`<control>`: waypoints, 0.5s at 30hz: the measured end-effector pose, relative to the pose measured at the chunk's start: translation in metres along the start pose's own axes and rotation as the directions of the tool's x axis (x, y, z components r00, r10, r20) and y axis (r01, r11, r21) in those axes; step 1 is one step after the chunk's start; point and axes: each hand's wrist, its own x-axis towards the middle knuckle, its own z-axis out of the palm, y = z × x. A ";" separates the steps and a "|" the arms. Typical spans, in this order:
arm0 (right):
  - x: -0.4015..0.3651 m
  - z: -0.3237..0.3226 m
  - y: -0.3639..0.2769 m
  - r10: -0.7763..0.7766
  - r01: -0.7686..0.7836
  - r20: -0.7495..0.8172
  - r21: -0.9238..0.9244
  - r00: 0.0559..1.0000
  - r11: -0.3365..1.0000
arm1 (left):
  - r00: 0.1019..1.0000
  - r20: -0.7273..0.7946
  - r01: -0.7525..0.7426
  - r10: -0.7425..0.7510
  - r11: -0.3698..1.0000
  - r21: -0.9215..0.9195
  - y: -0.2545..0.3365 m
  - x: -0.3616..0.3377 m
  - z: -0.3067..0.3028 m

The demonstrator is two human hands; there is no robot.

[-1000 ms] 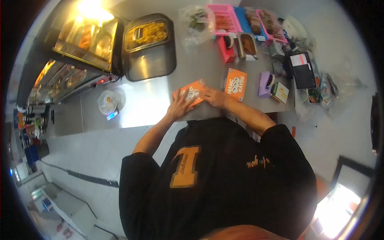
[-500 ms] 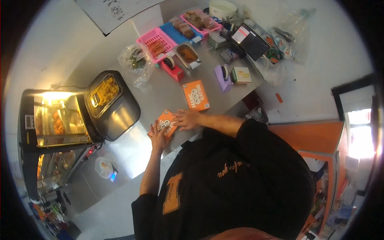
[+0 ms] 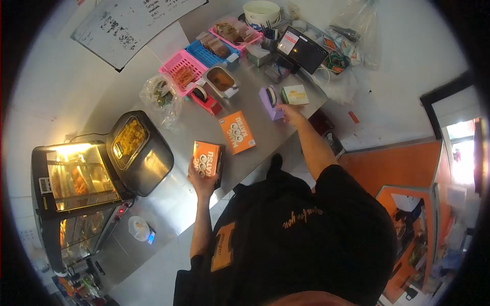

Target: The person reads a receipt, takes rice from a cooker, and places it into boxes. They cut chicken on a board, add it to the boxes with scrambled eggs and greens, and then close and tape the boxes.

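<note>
My left hand (image 3: 200,181) is wrapped round the near left side of an orange box (image 3: 206,159) on the steel counter (image 3: 178,132). Another orange box (image 3: 237,133) lies just to the right, with nobody touching it. Over at the counter's right part, my right hand (image 3: 291,115) is at the purple tape dispenser (image 3: 270,103), fingers together at its near end. Whether those fingers pinch a piece of tape is too small to tell. A white and green box (image 3: 295,95) stands beside the dispenser.
A red tape dispenser (image 3: 206,100), a metal sauce tray (image 3: 221,80), pink (image 3: 176,64) and blue baskets and a tablet (image 3: 302,50) line the back. On the left are a black-rimmed food tray (image 3: 153,160) and a lit display cabinet (image 3: 81,178).
My right hand has left the nearer orange box and moved right to the purple dispenser. My left hand stays on that box, now gripping its side. The camera view has shifted.
</note>
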 end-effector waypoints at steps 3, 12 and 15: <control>0.030 -0.010 0.015 -0.056 0.042 0.067 0.199 0.996 0.979 | 0.999 -0.050 0.001 0.000 1.000 0.016 0.041 0.015 0.022; 0.030 -0.038 0.095 -0.458 0.344 -0.045 -0.596 0.888 0.726 | 0.994 -0.107 -0.042 0.018 0.972 -0.230 0.107 0.041 0.088; 0.014 -0.048 0.092 0.003 -0.006 0.143 0.025 0.990 1.000 | 0.979 -0.195 -0.036 0.065 0.988 0.148 0.143 0.043 0.097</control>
